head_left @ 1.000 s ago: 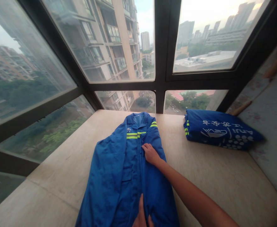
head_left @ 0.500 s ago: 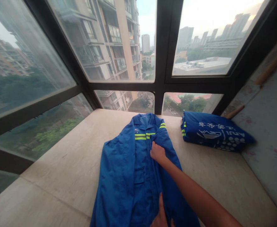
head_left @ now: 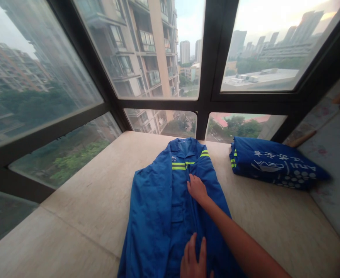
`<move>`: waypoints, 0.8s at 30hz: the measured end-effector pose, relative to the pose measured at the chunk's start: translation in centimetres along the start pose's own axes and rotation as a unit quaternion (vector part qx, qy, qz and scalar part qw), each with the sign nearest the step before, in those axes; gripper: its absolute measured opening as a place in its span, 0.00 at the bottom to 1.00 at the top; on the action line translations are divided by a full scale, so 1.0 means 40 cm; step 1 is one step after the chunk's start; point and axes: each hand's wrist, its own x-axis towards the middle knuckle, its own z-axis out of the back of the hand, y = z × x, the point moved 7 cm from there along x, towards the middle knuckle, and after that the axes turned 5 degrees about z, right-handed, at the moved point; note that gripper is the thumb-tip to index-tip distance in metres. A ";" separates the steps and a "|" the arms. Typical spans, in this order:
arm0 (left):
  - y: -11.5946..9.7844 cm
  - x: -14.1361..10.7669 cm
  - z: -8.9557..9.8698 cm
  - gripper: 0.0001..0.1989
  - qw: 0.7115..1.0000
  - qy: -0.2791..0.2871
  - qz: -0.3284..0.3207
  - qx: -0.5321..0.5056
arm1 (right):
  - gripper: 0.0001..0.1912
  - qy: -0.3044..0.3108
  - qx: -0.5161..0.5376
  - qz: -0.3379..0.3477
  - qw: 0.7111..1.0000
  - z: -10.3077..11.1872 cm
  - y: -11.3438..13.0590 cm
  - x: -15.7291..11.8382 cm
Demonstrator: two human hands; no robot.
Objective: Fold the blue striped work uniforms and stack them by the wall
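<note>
A blue work jacket (head_left: 151, 216) with yellow-green reflective stripes lies front up, its collar toward the window. One sleeve is laid down along the left side of its front. My right hand (head_left: 198, 189) rests on the right part of the chest just below the stripe, fingers slightly bent and apart on a fold of cloth. Nearer to me, my left hand (head_left: 193, 259) lies on the lower front with its fingers spread. The bottom edge of the view cuts off part of that hand and the jacket's hem.
A folded blue bundle (head_left: 274, 162) with white lettering and yellow-green stripes sits at the right, near the patterned wall (head_left: 335, 154). The pale stone sill (head_left: 80, 208) carries both. Dark window frames (head_left: 158, 104) border it at the back and left.
My view has turned slightly left. The fingers of my left hand have spread and more of it shows. My right hand's fingers have loosened from a tighter curl on the jacket.
</note>
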 end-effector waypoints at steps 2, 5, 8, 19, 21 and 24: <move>-0.015 0.001 -0.018 0.36 0.994 -0.023 -0.108 -0.004 | 0.23 -0.025 -0.005 0.010 1.000 0.005 -0.011 -0.004; -0.012 -0.004 -0.058 0.32 0.983 -0.024 -0.180 -0.018 | 0.24 -0.065 -0.027 0.043 0.997 -0.002 -0.027 -0.012; -0.007 -0.003 -0.079 0.32 0.984 -0.018 -0.174 -0.016 | 0.25 -0.074 -0.045 0.075 0.993 -0.030 -0.041 -0.016; 0.028 0.012 0.167 0.23 0.988 -0.130 -0.082 -0.023 | 0.25 -0.090 -0.089 0.119 0.985 -0.035 -0.127 0.011; 0.125 -0.002 0.257 0.23 0.984 -0.177 -0.006 0.022 | 0.25 -0.085 -0.092 0.125 0.984 -0.029 -0.143 0.012; 0.306 -0.041 0.347 0.26 0.967 -0.189 0.168 0.023 | 0.25 -0.072 -0.089 0.114 0.987 -0.016 -0.143 0.016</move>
